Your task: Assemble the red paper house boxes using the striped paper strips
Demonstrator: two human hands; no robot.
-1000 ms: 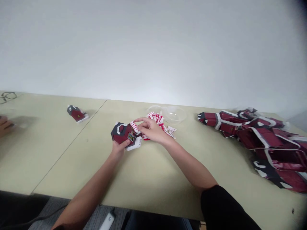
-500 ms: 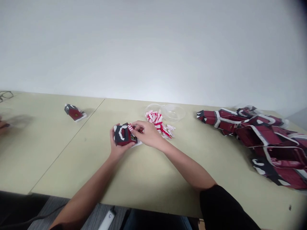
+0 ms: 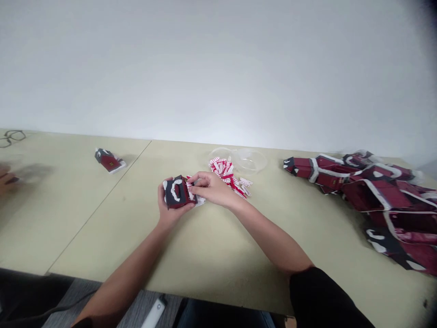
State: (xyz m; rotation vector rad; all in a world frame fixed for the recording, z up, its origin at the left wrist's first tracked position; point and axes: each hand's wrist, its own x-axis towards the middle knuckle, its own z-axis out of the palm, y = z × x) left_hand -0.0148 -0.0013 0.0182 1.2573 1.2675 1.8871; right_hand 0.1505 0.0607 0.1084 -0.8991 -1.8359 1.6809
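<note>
We see a co-worker's blurred hand (image 3: 7,179) | small house (image 3: 109,161) near the table seam (image 3: 99,207) | our left hand (image 3: 168,216) gripping a second house (image 3: 177,192), mid-table | our right hand (image 3: 212,188) pinching a striped clip (image 3: 189,186) at its front | clip pile (image 3: 223,171) | clear container (image 3: 252,160) | heaped maroon houses (image 3: 358,193)

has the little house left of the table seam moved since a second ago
No, the little dark-red house sits in the same spot, just left of the table seam.
</note>
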